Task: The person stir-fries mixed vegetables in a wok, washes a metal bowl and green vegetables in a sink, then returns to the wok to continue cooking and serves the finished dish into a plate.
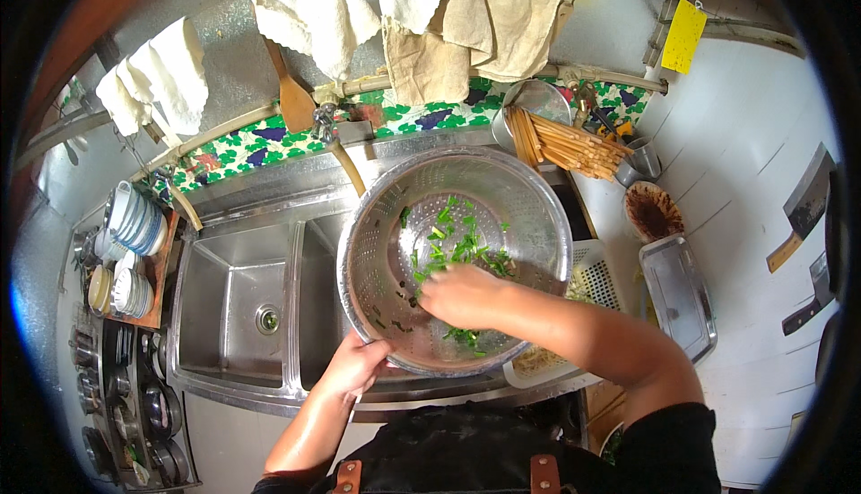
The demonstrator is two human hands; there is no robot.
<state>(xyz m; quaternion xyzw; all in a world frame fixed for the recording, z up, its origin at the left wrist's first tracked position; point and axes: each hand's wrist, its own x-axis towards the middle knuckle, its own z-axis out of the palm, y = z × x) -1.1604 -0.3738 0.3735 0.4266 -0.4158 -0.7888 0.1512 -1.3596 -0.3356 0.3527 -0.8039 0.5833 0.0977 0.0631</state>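
- right hand (462, 295): inside the colander, fingers curled and pointing left; whether they pinch any greens cannot be told
- left hand (361, 364): closed on the colander's near-left rim, thumb over the edge
- chopped greens (468, 247): in the colander, mostly just beyond the right hand, the nearer one, with a small clump on the near side of its wrist; scattered, no single long axis
- colander (531, 212): round, metal, over the sink (235, 301)'s right side

A kitchen: steel sink (235, 301), stacked bowls (136, 221), chopsticks (574, 146) (and, at right, 2 knives (810, 196)).
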